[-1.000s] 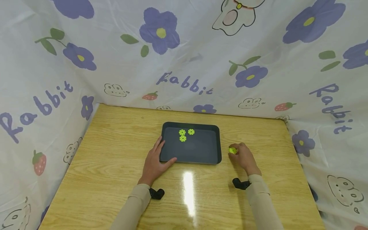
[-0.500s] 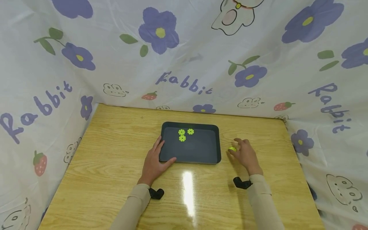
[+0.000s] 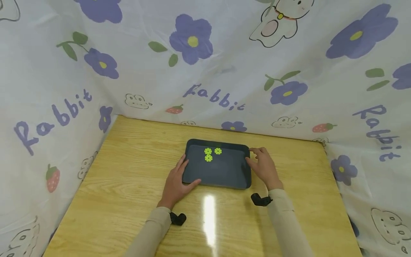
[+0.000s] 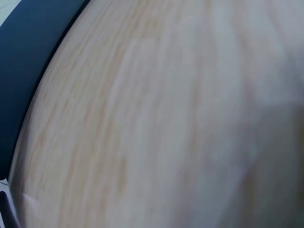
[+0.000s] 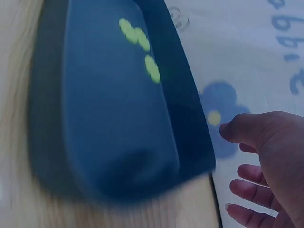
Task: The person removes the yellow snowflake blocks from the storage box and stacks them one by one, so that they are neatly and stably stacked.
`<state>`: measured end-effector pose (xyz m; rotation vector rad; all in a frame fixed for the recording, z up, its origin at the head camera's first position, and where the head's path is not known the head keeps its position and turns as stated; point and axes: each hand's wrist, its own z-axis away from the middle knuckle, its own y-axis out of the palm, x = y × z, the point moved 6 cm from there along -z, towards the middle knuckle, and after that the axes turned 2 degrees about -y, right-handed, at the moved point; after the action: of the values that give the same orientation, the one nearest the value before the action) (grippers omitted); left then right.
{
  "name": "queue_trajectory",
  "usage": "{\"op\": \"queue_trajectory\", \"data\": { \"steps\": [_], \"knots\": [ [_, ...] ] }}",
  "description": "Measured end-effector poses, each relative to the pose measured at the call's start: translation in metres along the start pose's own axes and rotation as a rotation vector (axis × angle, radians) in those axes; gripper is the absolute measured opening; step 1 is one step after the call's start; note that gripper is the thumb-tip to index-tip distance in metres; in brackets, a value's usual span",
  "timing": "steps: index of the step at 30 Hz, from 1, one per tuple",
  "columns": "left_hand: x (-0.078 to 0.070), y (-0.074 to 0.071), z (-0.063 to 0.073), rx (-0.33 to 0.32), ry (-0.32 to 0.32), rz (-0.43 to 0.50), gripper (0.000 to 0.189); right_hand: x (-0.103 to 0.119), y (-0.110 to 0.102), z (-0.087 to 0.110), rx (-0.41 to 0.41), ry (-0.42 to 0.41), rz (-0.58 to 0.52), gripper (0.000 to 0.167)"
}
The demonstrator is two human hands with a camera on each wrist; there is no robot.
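Three small yellow-green notched discs (image 3: 208, 157) lie in the far left part of a dark grey rectangular tray (image 3: 224, 174), two of them touching. My left hand (image 3: 174, 185) rests at the tray's near left corner, fingers spread along the left side and thumb at the front rim. At the tray's right side is my right hand (image 3: 264, 167), its thumb and forefinger near the far right corner. In the right wrist view, the right hand's thumb (image 5: 237, 129) and fingers stand apart with nothing visible between them. Whether the right hand touches the rim cannot be told.
The tray sits on a wooden table (image 3: 135, 160). White cloth (image 3: 147, 82) printed with flowers and rabbits hangs behind it and at both sides. A camera (image 3: 260, 200) is strapped to each wrist. Light reflects off the table's front part.
My right hand has moved left to the tray's right rim. The fourth disc, seen at its fingers before, is out of sight now. The left hand stays at the tray; the head view has shifted slightly.
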<state>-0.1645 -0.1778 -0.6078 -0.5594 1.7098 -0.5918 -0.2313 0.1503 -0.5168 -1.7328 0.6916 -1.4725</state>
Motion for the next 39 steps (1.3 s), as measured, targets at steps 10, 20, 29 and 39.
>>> {"op": "queue_trajectory", "data": {
  "steps": [10,20,29,39],
  "knots": [
    [-0.008,0.007,0.001,0.015,0.028,-0.001,0.095,0.039,0.043,-0.029,0.085,-0.072,0.005,0.048],
    [-0.008,0.007,0.004,0.01,0.036,-0.03,0.096,0.054,0.081,-0.04,0.132,-0.099,0.037,0.044],
    [-0.007,0.001,0.004,-0.023,0.056,-0.04,0.095,0.069,0.108,-0.046,0.188,-0.132,0.069,0.044],
    [-0.001,-0.004,0.004,-0.035,0.044,-0.032,0.095,0.079,0.12,-0.054,0.183,-0.13,0.076,0.038]
  ]
}}
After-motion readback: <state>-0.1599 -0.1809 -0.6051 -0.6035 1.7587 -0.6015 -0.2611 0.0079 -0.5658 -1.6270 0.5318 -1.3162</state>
